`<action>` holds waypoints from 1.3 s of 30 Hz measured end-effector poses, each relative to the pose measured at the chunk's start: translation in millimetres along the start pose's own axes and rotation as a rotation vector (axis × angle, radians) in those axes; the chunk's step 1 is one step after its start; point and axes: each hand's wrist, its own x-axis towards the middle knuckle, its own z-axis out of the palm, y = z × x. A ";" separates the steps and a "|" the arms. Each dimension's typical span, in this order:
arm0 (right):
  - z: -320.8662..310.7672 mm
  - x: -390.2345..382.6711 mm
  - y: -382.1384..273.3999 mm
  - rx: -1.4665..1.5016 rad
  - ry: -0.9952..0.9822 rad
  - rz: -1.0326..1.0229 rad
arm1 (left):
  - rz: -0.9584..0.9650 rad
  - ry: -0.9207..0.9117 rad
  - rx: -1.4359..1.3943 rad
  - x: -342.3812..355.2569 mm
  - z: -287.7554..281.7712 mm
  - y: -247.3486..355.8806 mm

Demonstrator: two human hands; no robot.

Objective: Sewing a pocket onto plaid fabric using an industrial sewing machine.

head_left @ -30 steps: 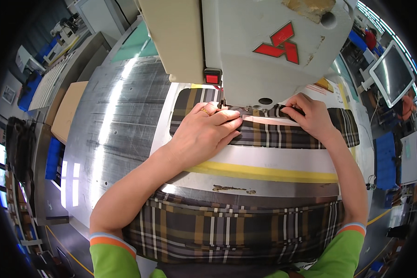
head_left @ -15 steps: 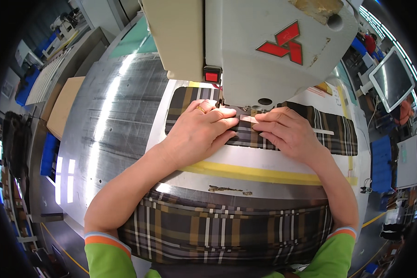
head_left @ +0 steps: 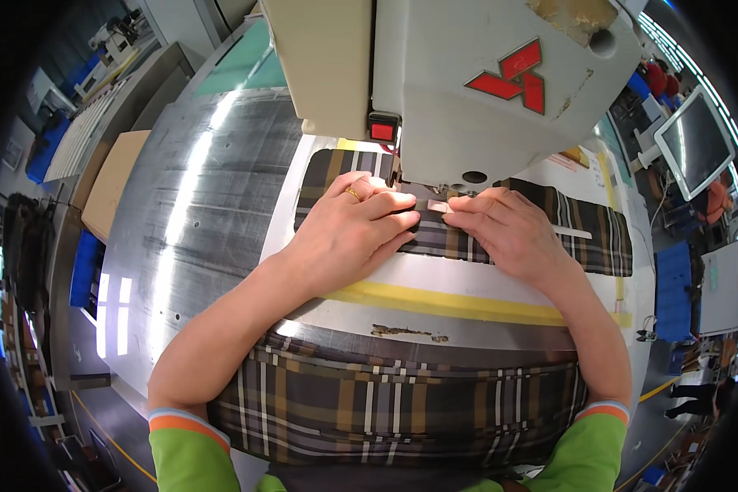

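A dark plaid fabric piece [head_left: 435, 239] lies flat on white sheeting under the sewing machine head [head_left: 443, 90]. My left hand [head_left: 348, 230] rests on its left part, fingers stretched out and lying flat, with a ring on one finger. To the right, my right hand [head_left: 504, 228] pinches the edge of a small pale strip [head_left: 438, 207] between thumb and fingers, over the fabric just below the machine head. A narrow white strip [head_left: 572, 234] sticks out beside the right wrist. The needle area is partly hidden behind the head and my fingers.
More plaid fabric [head_left: 394, 406] lies across the near edge, before my body. Yellow tape [head_left: 459, 307] borders the white sheeting. A polished metal table [head_left: 221, 189] spreads left, with a cardboard box [head_left: 116, 189] beyond. At the right stands a monitor [head_left: 694, 141].
My right fingers have drawn closer together at the pale strip, which has shifted slightly. The left hand stays nearly in place on the fabric. The view has shifted a little.
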 end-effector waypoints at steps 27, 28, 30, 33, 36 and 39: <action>2.4 -0.6 -2.7 0.016 0.083 -0.014 | 0.005 -0.024 -0.037 -3.7 -5.5 2.6; 3.6 -1.0 -3.1 0.019 0.078 -0.011 | -0.001 -0.021 -0.031 -5.3 -5.0 3.2; 3.3 -0.9 -2.5 0.014 0.074 -0.008 | -0.001 -0.014 -0.025 -4.8 -4.5 3.5; 2.7 -1.5 -2.7 -0.011 0.092 -0.030 | 0.006 0.004 -0.031 -3.9 -4.2 4.1; 1.2 -2.4 -4.3 -0.007 0.078 -0.003 | 0.018 -0.020 -0.039 -3.5 -5.3 3.5; 1.9 -3.3 -4.1 0.024 0.101 0.008 | 0.023 -0.037 -0.024 -3.4 -7.0 4.2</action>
